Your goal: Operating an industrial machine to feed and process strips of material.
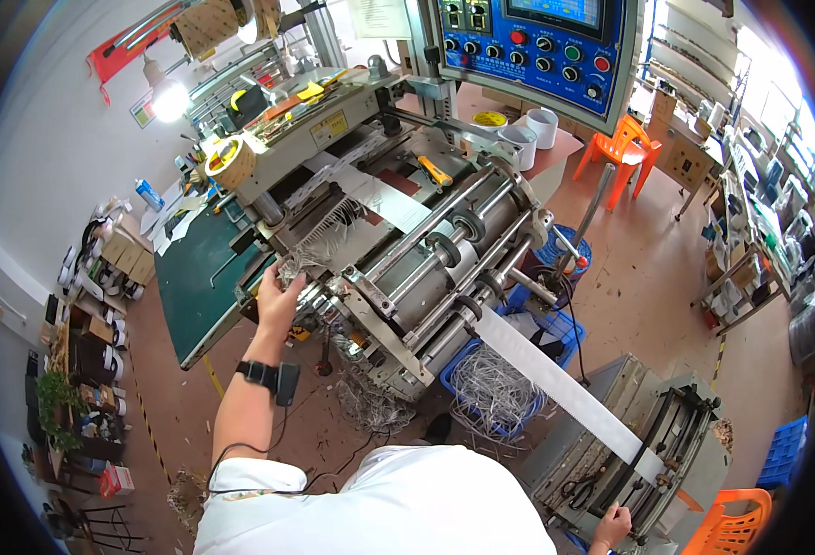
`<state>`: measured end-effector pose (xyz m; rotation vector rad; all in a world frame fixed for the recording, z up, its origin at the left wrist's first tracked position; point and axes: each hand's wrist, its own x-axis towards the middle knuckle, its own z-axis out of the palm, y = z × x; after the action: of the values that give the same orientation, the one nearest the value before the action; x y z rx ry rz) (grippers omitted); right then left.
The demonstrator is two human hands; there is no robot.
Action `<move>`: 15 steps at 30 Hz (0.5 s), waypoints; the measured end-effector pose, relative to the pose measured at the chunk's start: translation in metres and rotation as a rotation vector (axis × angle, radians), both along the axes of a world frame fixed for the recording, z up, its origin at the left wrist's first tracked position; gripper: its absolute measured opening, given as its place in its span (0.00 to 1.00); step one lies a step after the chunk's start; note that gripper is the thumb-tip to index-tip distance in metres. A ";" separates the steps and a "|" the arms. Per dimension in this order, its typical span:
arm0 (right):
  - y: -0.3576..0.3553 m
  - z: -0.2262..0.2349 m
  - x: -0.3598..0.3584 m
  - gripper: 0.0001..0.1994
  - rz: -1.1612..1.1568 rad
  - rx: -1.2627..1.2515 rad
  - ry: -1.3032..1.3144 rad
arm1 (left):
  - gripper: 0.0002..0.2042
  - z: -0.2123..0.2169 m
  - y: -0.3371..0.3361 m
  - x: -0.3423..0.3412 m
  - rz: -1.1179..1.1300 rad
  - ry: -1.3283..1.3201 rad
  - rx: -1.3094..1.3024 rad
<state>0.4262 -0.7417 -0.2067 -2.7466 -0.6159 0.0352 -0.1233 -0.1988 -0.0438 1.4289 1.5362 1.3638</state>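
Pulling trim tangle (308,262) at 9 o'clock, left hand (278,298) half-curled on it; right hand (612,527) grip unclear; keep fingers off rollers (444,268).

Counting: two hands showing, left hand (278,298) and right hand (611,527); two orange chairs (622,148) (736,523); two white cups (543,127) (520,144) sitting at the machine's far edge.
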 end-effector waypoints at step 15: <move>-0.001 -0.027 0.017 0.16 0.102 0.173 -0.137 | 0.21 0.057 -0.026 -0.006 -0.120 0.780 -0.024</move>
<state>0.4428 -0.7429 -0.2339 -2.5633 -0.7586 -0.1756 -0.1293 -0.2244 0.0135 2.1430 1.8625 0.7264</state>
